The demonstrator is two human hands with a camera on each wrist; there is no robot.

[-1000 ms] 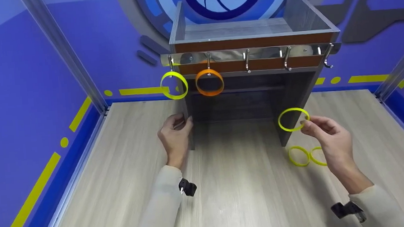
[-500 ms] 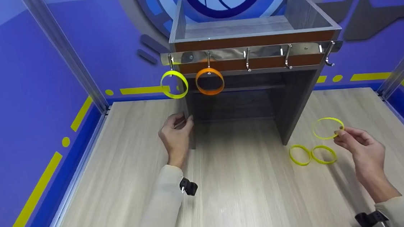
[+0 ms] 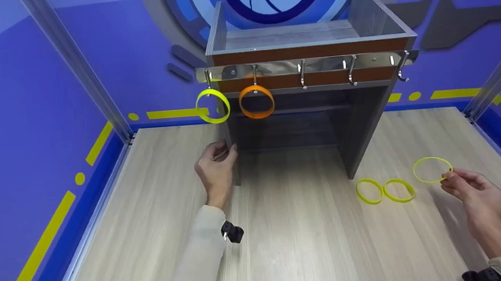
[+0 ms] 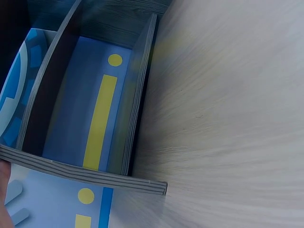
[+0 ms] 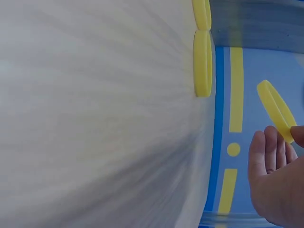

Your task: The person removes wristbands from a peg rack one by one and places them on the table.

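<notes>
My right hand [image 3: 481, 200] pinches a thin yellow ring [image 5: 274, 108] between thumb and fingertips, above the table at the right. Two more yellow rings, a left one [image 3: 374, 202] and a right one [image 3: 411, 189], lie side by side on the tabletop, left of that hand. My left hand [image 3: 217, 172] grips the front edge of the grey wooden shelf's left side panel [image 4: 95, 176]; some of its fingers are hidden behind the panel. Over it, a yellow ring [image 3: 228, 107] hangs on the leftmost hook, and an orange ring [image 3: 257, 116] on the hook beside it.
A metal hook rail [image 3: 280, 67] runs across the front of the shelf; its three hooks to the right carry no rings. The shelf's right side panel [image 3: 361, 127] stands on the wooden table [image 3: 303, 243]. Blue printed walls [image 3: 13, 132] enclose the table.
My right hand has moved right and toward me with the yellow ring, away from the shelf's front, uncovering the right ring on the table. My left hand keeps its grip on the panel.
</notes>
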